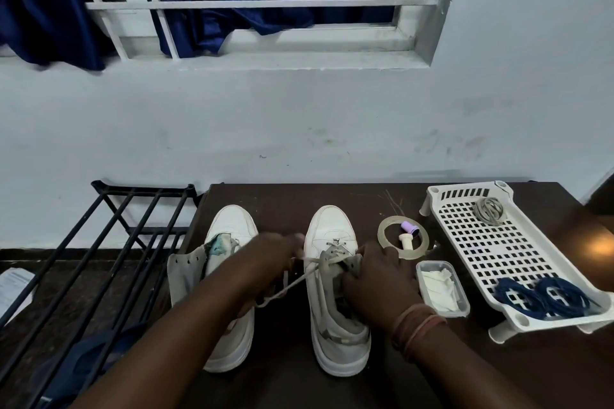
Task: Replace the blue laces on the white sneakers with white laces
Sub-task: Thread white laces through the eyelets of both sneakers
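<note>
On the dark desk [282,385] the right-hand sneaker [335,292] stands toe-far, half laced. The right hand [378,279] grips its tongue and eyelet side; the left hand [275,249] pinches the white lace [292,285]. Best to pull each crossing flat and even, steadying the shoe. Blue laces [545,299] lie in the tray [471,242], right.

Dim, cool-toned indoor light, flat and bluish on the wall [332,116]. Warm orange glare spot on the counter [601,246] at the right edge. Motion blur on the left hand [275,254]. Soft overall, slightly grainy. Wide-angle bending of the window bars [262,4] and counter edges toward the corners.
</note>
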The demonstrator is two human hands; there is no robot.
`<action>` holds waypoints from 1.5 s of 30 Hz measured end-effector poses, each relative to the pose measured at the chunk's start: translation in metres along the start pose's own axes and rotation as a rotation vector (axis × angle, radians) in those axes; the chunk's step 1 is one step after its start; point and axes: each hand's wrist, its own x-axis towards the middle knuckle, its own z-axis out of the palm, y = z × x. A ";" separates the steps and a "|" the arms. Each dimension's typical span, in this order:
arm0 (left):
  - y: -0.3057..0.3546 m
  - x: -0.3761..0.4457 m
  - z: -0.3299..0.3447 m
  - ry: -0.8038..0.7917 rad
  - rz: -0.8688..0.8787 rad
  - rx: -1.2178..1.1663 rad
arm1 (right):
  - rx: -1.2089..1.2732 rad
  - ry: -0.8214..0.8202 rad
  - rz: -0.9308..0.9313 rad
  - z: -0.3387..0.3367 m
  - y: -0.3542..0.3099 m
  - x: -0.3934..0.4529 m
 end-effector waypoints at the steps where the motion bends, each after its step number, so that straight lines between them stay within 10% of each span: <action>1: -0.002 -0.003 0.000 -0.091 -0.014 0.154 | 0.003 0.008 0.003 0.000 0.000 0.001; 4: -0.003 -0.005 0.002 -0.160 0.119 0.095 | 0.005 0.006 -0.004 0.002 0.002 0.001; 7: 0.003 0.000 0.005 -0.022 0.349 -0.408 | 0.009 0.000 -0.012 0.003 0.002 0.003; 11: 0.009 0.003 0.004 -0.214 0.359 -1.033 | 0.016 0.005 -0.021 0.004 0.000 0.004; 19: -0.017 0.002 0.003 -0.113 0.190 0.408 | 0.020 0.132 -0.053 0.008 -0.001 0.004; 29: 0.002 0.004 0.007 -0.176 0.219 -0.906 | -0.017 0.162 -0.082 0.012 -0.002 0.005; 37: -0.010 0.021 0.017 0.010 0.107 -0.638 | 0.084 0.142 -0.027 0.012 -0.003 0.004; 45: -0.031 0.033 0.026 0.206 0.382 0.417 | 0.182 0.062 -0.058 0.003 0.005 0.007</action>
